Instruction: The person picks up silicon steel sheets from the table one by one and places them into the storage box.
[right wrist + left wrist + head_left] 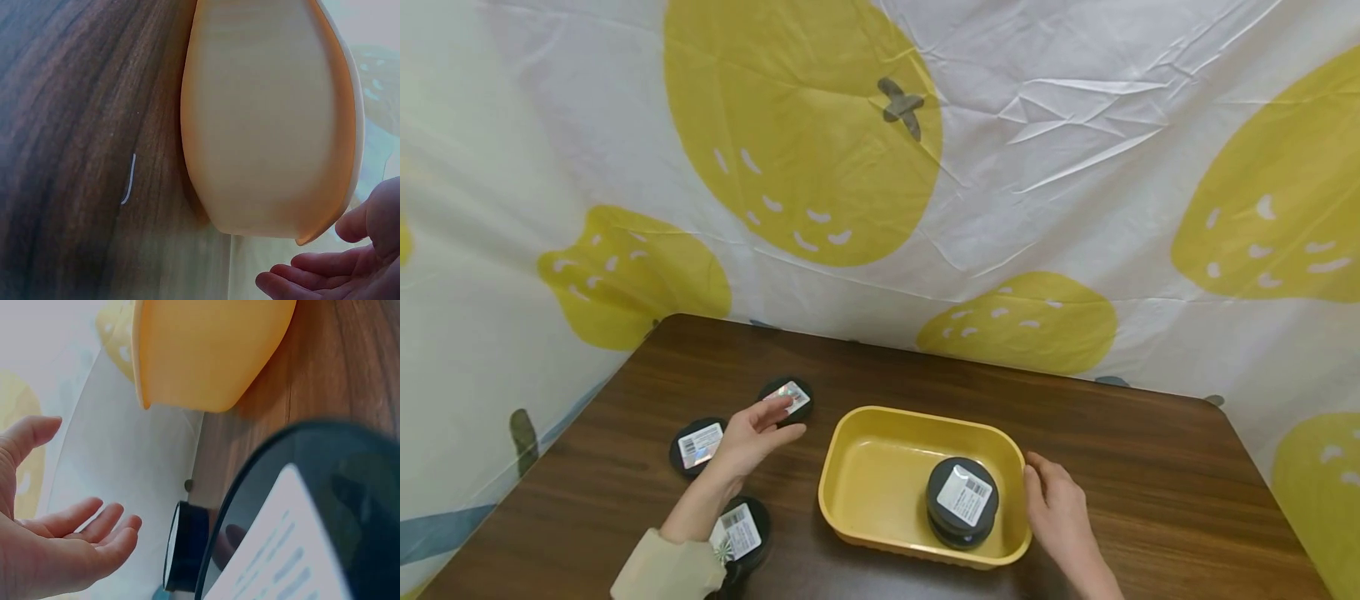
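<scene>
My left hand hovers over the table's left part with fingers spread and nothing between them. Its fingertips overlap a round black container with a white label in the head view. Two similar containers lie nearby, one left of the hand and one beside the left forearm. A yellow plastic tub stands to the right. Inside, toward its right end, sits a stack of round black containers, the top label facing up. My right hand is at the tub's right rim, its fingers loosely extended.
The brown wooden table reaches back to a white cloth printed with yellow fruit. In the left wrist view, a labelled black container looms close to the camera, with a shallow one farther off.
</scene>
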The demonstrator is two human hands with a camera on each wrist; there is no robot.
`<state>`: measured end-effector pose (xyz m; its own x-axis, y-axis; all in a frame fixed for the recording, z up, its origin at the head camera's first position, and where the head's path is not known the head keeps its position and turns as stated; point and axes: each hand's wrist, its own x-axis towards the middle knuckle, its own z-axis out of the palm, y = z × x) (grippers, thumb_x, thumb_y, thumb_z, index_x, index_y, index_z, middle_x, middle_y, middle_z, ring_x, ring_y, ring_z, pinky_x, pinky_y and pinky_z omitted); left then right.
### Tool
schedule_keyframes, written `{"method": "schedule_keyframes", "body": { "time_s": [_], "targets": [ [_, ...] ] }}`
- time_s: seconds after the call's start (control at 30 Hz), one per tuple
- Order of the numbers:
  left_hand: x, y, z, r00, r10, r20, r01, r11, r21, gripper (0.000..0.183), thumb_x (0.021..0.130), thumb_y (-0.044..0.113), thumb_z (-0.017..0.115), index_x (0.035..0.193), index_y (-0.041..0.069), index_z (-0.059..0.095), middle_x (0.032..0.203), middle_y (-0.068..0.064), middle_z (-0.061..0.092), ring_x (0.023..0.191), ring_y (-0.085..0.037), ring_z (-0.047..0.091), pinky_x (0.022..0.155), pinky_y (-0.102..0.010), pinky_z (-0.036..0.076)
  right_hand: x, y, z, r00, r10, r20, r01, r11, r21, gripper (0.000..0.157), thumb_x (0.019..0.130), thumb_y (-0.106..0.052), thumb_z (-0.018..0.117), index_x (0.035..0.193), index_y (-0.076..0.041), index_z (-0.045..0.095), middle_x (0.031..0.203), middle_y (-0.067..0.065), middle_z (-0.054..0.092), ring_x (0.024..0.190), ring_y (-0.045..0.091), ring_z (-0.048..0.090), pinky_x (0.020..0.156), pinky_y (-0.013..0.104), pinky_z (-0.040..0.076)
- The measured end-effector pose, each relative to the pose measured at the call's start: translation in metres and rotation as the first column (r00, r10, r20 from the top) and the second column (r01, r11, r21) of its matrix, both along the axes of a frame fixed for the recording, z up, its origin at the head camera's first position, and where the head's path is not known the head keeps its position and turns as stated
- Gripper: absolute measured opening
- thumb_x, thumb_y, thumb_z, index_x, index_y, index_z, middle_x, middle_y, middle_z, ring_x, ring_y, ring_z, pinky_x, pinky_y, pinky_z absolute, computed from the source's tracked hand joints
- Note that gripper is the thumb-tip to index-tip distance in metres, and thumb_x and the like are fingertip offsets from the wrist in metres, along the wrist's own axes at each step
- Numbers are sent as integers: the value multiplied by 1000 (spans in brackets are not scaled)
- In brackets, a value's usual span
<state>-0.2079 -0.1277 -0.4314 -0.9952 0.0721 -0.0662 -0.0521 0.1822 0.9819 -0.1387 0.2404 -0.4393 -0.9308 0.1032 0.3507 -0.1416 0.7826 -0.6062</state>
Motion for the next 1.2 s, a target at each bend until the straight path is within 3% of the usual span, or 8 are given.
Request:
{"method": "schedule_keyframes", "body": {
  "time_s": [0.2, 0.6, 0.73, 1.0, 1.2],
  "targets": [
    [-4, -9, 4, 1000, 23, 13, -23, 999, -38, 59, 84, 9, 67, 135, -7, 42, 139, -25, 41, 130, -36, 37, 107, -43, 27, 0, 1, -2, 1000, -1, 14, 1, 1000, 6, 28, 92, -2, 48, 112, 16, 58, 105, 31, 60, 99, 44, 58, 83, 53, 45],
    [-25, -24, 3, 998, 54, 21, -51, 989, -139, 66, 83, 11, 68, 137, -8, 36, 141, -26, 37, 131, -37, 33, 107, -45, 27, 0, 1, -1, 994, -11, 106, 16, 999, -43, 31, 91, -3, 53, 115, 17, 56, 105, 30, 60, 94, 38, 61, 79, 45, 50],
    [-32, -27, 1, 999, 44, 3, -43, 985, -168, 69, 82, 11, 70, 138, -10, 34, 142, -27, 35, 130, -39, 32, 106, -46, 27, 0, 1, -2, 994, -9, 108, 14, 999, -50, 31, 90, -3, 55, 114, 17, 56, 105, 30, 60, 94, 38, 61, 78, 44, 51],
    [-44, -27, -5, 998, 53, 32, -43, 970, -238, 75, 80, 15, 72, 140, -6, 32, 142, -26, 34, 129, -41, 32, 105, -49, 29, -2, 3, -4, 994, -3, 111, 8, 999, -48, 31, 90, -2, 54, 114, 17, 56, 105, 31, 60, 95, 39, 61, 79, 45, 50],
    [-48, -25, -6, 996, 26, 86, 0, 957, -289, 85, 78, 19, 74, 143, -6, 26, 144, -28, 30, 129, -43, 30, 104, -52, 28, -4, 8, -5, 979, -9, 203, 24, 997, -71, 32, 93, -8, 52, 115, 15, 57, 106, 27, 63, 97, 36, 61, 83, 46, 48]
  ]
}}
